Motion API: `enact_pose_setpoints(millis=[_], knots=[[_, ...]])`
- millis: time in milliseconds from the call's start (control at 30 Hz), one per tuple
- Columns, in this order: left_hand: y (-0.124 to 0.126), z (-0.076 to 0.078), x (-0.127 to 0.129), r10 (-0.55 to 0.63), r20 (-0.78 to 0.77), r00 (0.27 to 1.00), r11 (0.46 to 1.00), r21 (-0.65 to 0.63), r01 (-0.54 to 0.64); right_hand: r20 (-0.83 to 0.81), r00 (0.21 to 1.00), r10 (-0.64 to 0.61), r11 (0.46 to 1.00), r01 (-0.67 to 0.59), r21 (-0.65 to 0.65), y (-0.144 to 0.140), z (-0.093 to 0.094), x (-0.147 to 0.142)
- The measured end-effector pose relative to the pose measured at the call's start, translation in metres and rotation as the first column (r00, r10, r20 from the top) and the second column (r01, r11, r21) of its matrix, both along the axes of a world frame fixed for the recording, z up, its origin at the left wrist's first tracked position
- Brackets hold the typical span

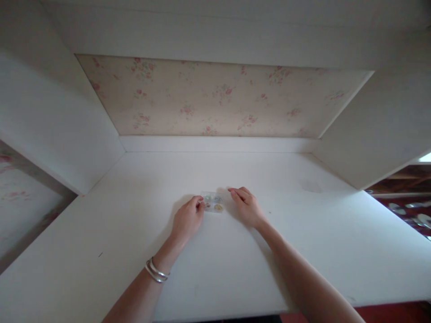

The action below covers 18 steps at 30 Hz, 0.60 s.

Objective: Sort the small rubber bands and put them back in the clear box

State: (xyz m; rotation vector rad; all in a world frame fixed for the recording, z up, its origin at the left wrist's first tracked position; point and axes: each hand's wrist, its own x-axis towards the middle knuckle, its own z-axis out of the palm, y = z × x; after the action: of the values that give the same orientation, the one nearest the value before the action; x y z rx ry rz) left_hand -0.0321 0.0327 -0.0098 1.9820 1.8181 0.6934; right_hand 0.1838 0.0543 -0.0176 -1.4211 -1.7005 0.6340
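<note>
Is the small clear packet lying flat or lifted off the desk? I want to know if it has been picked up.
Lying flat. The clear packet rests on the white desk, left hand touching its edge, right hand just beside it.

Small clear plastic packet (213,202), flat on the white desk top (215,251), holding a few tiny round pieces, one yellowish, others pale blue-green. Lies between both hands, left edge touched by fingertips, right edge just beside the other hand.

left hand (187,220) curled, right hand (245,206) flat
</note>
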Motion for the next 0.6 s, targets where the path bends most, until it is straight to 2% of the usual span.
enact_pose_setpoints(millis=[100, 200, 267, 333, 367, 433, 500, 600], knots=[[0.000, -0.001, 0.000, -0.002, -0.008, 1.000, 1.000, -0.016, 0.002, 0.051, 0.992, -0.118, 0.992, 0.120, -0.037, 0.010, -0.004, 0.037], [-0.002, 0.000, 0.002, -0.030, -0.035, 0.999, 0.999, -0.022, 0.029, 0.182, 0.935, -0.305, 0.947, 0.318, -0.043, 0.020, -0.004, 0.098], [-0.003, 0.001, 0.004, -0.043, -0.045, 0.998, 0.999, -0.032, 0.042, 0.303, 0.832, -0.466, 0.875, 0.484, 0.016, 0.025, 0.002, 0.145], [-0.004, 0.002, 0.006, -0.043, -0.053, 0.998, 0.998, -0.046, 0.041, 0.404, 0.665, -0.629, 0.750, 0.656, 0.088, 0.027, 0.010, 0.187], [-0.004, 0.002, 0.006, -0.039, -0.058, 0.998, 0.998, -0.051, 0.036, 0.444, 0.590, -0.674, 0.686, 0.724, 0.079, 0.028, 0.014, 0.205], [-0.005, 0.003, 0.007, -0.028, -0.071, 0.997, 0.998, -0.059, 0.023, 0.483, 0.506, -0.715, 0.570, 0.821, -0.016, 0.028, 0.019, 0.233], [-0.005, 0.004, 0.007, -0.021, -0.084, 0.996, 0.998, -0.067, 0.015, 0.515, 0.499, -0.697, 0.505, 0.851, -0.142, 0.028, 0.019, 0.250], [-0.005, 0.003, 0.007, -0.020, -0.092, 0.996, 0.997, -0.072, 0.013, 0.552, 0.528, -0.646, 0.493, 0.840, -0.227, 0.029, 0.009, 0.261]])
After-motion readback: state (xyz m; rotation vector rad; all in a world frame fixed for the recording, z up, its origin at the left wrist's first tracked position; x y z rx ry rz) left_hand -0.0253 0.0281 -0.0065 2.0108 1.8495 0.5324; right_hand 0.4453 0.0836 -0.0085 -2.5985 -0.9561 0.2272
